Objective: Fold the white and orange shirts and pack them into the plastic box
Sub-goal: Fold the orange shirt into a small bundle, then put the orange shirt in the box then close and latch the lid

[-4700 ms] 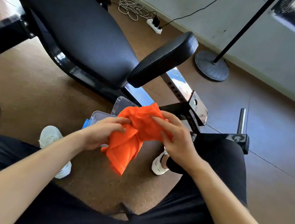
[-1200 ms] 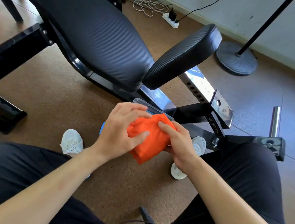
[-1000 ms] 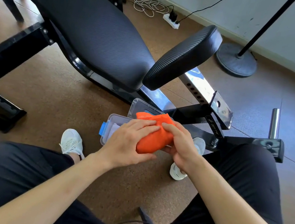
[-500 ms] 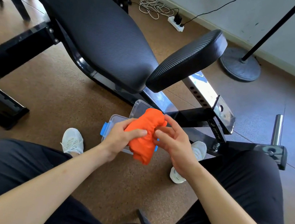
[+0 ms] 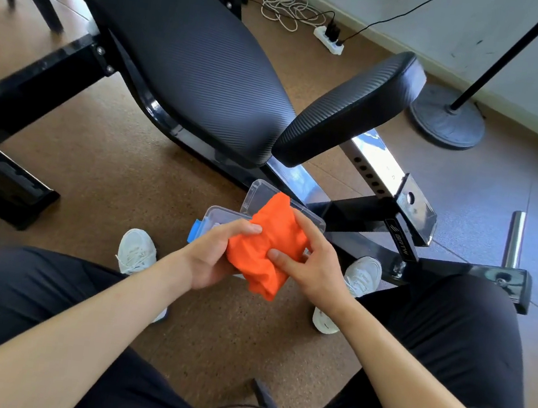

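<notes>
The grip of both hands closes on the orange shirt [image 5: 271, 238]: the left hand [image 5: 213, 258] cups the soft wad, thumb curled over it, and the right hand [image 5: 316, 262] pinches its creased side. The bundle (lumpy, crumpled) is held over the clear, rounded plastic box [image 5: 219, 216] on the speckled cork floor [image 5: 108, 181].

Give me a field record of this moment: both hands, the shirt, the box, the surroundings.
left hand: grips the orange shirt from its left side
right hand: fingers curled on the shirt's right side
orange shirt: bunched into a compact bundle, held between both hands
plastic box: clear, on the floor behind the bundle, lid raised behind it, blue latch
white shirt: cannot be made out
surroundings: black weight bench, power strip, stand base
</notes>
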Motion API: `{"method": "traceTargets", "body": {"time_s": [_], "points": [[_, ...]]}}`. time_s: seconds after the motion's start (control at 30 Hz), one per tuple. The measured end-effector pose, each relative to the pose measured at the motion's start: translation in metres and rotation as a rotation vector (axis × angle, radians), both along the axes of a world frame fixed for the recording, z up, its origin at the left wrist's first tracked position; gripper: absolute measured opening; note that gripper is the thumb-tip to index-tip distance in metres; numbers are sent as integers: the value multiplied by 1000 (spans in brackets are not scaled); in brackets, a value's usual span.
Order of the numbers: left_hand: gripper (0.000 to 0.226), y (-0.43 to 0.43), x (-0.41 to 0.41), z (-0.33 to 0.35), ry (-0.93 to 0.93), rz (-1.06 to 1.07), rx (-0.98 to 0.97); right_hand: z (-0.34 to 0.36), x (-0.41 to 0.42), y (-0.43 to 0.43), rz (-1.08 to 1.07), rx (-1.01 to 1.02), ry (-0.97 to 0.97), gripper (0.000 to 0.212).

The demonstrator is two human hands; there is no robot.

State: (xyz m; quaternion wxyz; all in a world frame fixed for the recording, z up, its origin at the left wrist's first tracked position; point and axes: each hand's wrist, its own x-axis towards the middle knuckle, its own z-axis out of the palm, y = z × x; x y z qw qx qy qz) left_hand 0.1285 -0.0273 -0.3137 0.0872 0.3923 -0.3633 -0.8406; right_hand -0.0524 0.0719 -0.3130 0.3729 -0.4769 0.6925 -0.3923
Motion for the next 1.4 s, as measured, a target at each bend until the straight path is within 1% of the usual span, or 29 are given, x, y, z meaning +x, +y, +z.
{"method": "traceTargets", "body": {"time_s": [0.03, 0.1, 0.2, 0.27, 0.33, 0.47, 0.57, 0.63, 0.67, 0.77, 0.83, 0.9, 1.0, 1.1, 1.2, 1.23, 1.3, 1.37, 1.4], "points": [[64, 1, -1, 2, -23, -34, -51, 0, 0, -1, -21, -2, -15, 76], [68, 2, -4, 4, -128, -84, -251, -5, -2, -4, -30, 1, -6, 72], [66, 4, -7, 1, -225, -86, -514, -16, -8, -6, -5, 44, 4, 70], [75, 1, -8, -6, -289, -127, -646, -20, -16, -12, 30, 70, 24, 69], [82, -3, -9, -13, -329, -125, -738, -25, -24, -21, 62, 101, 31, 69], [92, -14, -17, -20, -333, -97, -833, -38, -30, -43, 99, 144, 49, 66], [87, -29, -23, -35, -366, -199, -929, -54, -32, -63, 148, 187, 123, 63], [77, -43, -26, -55, -406, -288, -909, -70, -35, -76, 179, 222, 169, 63], [73, -49, -28, -68, -415, -301, -840, -81, -35, -81, 192, 235, 182, 65], [72, -57, -35, -114, -435, -196, -600, -118, -40, -88, 240, 265, 183, 80], [71, -58, -41, -146, -452, -104, -513, -145, -47, -89, 289, 280, 212, 85], [68, -58, -49, -180, -461, -69, -449, -169, -53, -89, 337, 337, 244, 81], [69, -57, -60, -229, -471, -34, -370, -207, -64, -88, 397, 400, 293, 73], [68, -60, -70, -268, -476, -28, -339, -238, -70, -90, 448, 491, 325, 68], [71, -68, -74, -303, -465, -45, -354, -263, -66, -94, 510, 562, 387, 62], [72, -71, -73, -314, -462, -41, -357, -268, -64, -96, 540, 548, 436, 59], [74, -75, -74, -335, -465, -30, -371, -280, -57, -100, 633, 455, 568, 50], [74, -79, -76, -350, -469, -39, -395, -298, -51, -101, 827, 392, 821, 38], [73, -81, -78, -357, -478, -43, -408, -307, -49, -103, 853, 414, 941, 37]]}}
